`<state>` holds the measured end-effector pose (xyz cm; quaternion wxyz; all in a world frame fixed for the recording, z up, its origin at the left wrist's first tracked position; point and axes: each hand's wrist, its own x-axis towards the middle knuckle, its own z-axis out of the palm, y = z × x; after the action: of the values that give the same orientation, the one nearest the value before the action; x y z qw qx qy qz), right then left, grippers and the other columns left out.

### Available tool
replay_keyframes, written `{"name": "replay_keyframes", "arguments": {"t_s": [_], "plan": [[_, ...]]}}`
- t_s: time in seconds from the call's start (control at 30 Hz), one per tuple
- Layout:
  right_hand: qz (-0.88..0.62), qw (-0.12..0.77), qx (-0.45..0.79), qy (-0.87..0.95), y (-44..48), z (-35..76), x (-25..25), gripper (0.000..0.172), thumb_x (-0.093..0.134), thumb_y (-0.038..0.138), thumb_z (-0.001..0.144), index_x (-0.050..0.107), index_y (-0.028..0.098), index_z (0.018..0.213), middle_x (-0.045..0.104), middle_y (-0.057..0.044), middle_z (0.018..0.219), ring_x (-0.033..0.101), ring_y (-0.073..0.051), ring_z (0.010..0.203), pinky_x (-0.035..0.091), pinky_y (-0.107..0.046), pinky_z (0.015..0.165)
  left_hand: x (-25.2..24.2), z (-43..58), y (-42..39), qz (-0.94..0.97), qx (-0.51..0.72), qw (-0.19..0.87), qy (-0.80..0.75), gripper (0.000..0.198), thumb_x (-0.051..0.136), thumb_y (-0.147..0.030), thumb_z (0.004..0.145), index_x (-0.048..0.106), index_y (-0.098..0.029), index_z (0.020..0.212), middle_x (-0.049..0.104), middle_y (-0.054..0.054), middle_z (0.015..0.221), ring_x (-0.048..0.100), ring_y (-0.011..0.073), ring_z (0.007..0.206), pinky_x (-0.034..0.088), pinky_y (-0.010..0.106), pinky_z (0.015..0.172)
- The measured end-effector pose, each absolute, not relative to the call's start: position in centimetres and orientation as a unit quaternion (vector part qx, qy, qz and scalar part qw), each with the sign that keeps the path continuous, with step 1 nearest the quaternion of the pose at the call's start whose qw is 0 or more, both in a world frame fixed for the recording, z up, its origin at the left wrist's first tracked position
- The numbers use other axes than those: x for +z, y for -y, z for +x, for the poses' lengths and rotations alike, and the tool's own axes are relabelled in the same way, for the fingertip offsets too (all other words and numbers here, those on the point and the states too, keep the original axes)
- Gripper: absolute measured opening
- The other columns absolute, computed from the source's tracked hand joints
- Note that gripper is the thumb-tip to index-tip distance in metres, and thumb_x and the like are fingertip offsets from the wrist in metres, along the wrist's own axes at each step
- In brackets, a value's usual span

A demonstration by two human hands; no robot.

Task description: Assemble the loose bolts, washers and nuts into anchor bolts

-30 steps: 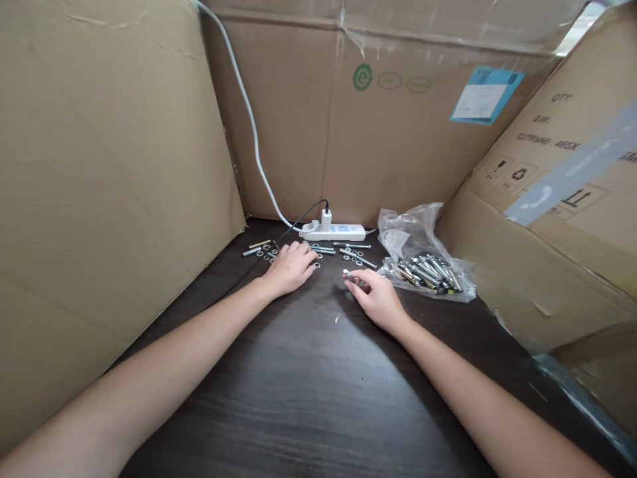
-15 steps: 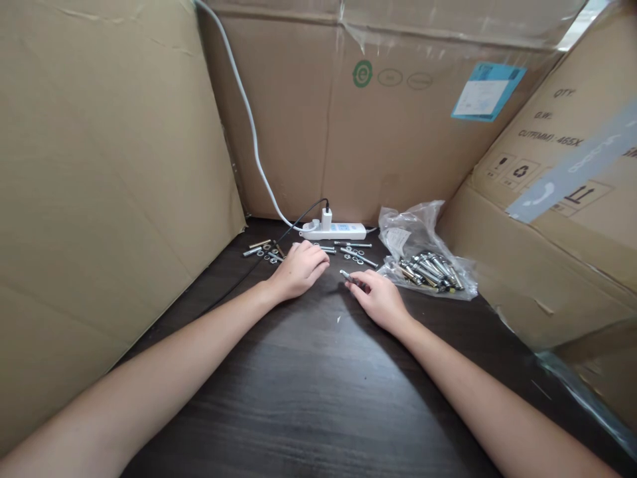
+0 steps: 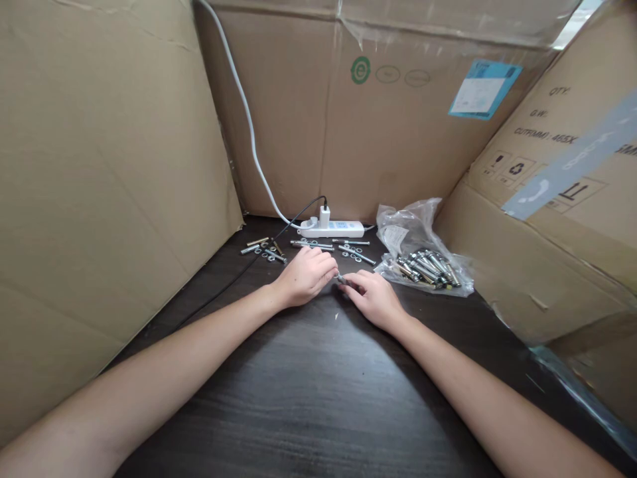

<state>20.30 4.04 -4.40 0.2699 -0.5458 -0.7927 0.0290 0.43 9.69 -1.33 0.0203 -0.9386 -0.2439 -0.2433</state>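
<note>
My right hand [image 3: 375,300] is closed around a metal bolt [image 3: 341,279], whose end points left and slightly up out of the fingertips. Close against that end, my left hand [image 3: 307,275] has its thumb and fingers pinched together. What it may hold is too small and hidden to make out. Just beyond both hands lie loose bolts [image 3: 361,255], sleeves and small rings in separate groups. Another group of metal parts [image 3: 271,253] rests to the left of my left hand.
A clear plastic bag [image 3: 398,219] of several bolts lies to the right. Behind the loose parts stands a white power strip [image 3: 343,230] with a plug; its black cable [image 3: 233,279] crosses the dark table [image 3: 318,398] on the left. Cardboard boxes [image 3: 279,99] wall in three sides.
My left hand has moved right and a little nearer to me, closing the gap to the bolt's end. The bolt stays in my right hand. More loose parts behind my left hand now show.
</note>
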Motion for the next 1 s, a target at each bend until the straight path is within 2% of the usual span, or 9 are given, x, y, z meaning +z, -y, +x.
{"name": "replay_keyframes", "arguments": {"t_s": [0.13,0.23,0.5,0.73,0.87,1.0], "plan": [[-0.540,0.262,0.029,0.800,-4.0,20.3,-4.4,0.020,0.055,0.035,0.089,0.069,0.025,0.099,0.065,-0.002,0.080,0.057,-0.016,0.070,0.039,-0.028,0.068,-1.2,0.4,-9.5,-0.928,-0.273,0.005,0.253,0.023,0.033,-0.029,0.097,0.053,-0.018,0.096,0.060,0.006,0.092,0.050,0.0190,0.085,0.035,0.035,0.077],[-0.541,0.273,0.049,0.794,-4.0,20.3,-4.3,0.019,0.056,0.034,0.089,0.069,0.025,0.099,0.064,-0.002,0.079,0.057,-0.016,0.070,0.040,-0.028,0.068,-1.0,0.4,-9.1,-0.927,-0.288,0.003,0.240,0.018,0.036,-0.026,0.095,0.051,-0.017,0.097,0.059,0.006,0.094,0.051,0.0189,0.086,0.036,0.034,0.078],[-0.541,0.307,0.082,0.779,-4.0,20.4,-4.2,0.017,0.055,0.030,0.087,0.068,0.024,0.097,0.059,-0.001,0.075,0.055,-0.016,0.068,0.041,-0.027,0.066,-0.9,0.5,-9.1,-0.950,-0.221,0.008,0.222,0.018,0.039,-0.027,0.094,0.054,-0.018,0.097,0.059,0.006,0.094,0.053,0.0197,0.089,0.038,0.033,0.077],[-0.533,0.341,0.093,0.769,-3.7,20.4,-3.7,0.014,0.049,0.025,0.085,0.053,0.020,0.073,0.051,-0.001,0.077,0.051,-0.016,0.070,0.041,-0.027,0.066,-1.4,0.6,-9.2,-0.951,-0.238,0.026,0.197,0.017,0.041,-0.026,0.094,0.054,-0.016,0.097,0.059,0.006,0.092,0.054,0.0180,0.085,0.040,0.030,0.075],[-0.506,0.350,0.170,0.770,-3.3,20.2,-3.2,0.010,0.052,0.028,0.085,0.055,0.019,0.086,0.055,0.001,0.073,0.050,-0.014,0.063,0.040,-0.026,0.061,-1.5,0.7,-9.0,-0.956,-0.228,0.065,0.174,0.018,0.041,-0.027,0.094,0.055,-0.016,0.096,0.058,0.006,0.091,0.054,0.0173,0.082,0.039,0.029,0.074],[-0.462,0.391,0.240,0.759,-3.1,20.1,-3.2,0.021,0.051,0.034,0.088,0.060,0.019,0.099,0.065,-0.002,0.088,0.058,-0.016,0.073,0.046,-0.026,0.066,-1.3,0.8,-8.8,-0.959,-0.205,0.106,0.164,0.019,0.040,-0.025,0.094,0.056,-0.017,0.095,0.058,0.006,0.093,0.053,0.0168,0.079,0.038,0.029,0.070]]}}
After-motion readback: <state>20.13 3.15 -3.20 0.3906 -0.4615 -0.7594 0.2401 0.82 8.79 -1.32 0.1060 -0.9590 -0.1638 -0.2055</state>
